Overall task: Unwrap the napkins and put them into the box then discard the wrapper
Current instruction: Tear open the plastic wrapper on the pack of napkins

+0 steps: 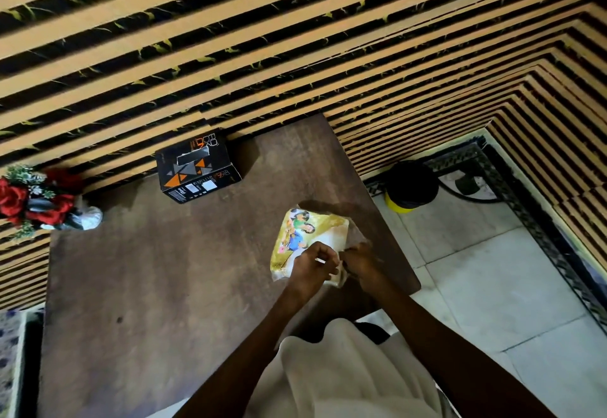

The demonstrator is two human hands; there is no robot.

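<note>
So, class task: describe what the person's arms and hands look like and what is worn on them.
Both arms are bare from the frame edge down to the wrists: no sleeves, watch or bracelets show. The left hand and right hand wear no gloves; rings cannot be told at this size. A cream garment covers the body below the arms.

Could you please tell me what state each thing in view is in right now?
Yellow printed plastic napkin pack: on the table, still wrapped, pinched at its near edge.
Black cardboard box with orange triangles: standing apart, top slot showing.
Left hand: fingers closed on the wrapper.
Right hand: fingers closed on the wrapper.
Red artificial flowers: tipped sideways at the table's left corner.
</note>
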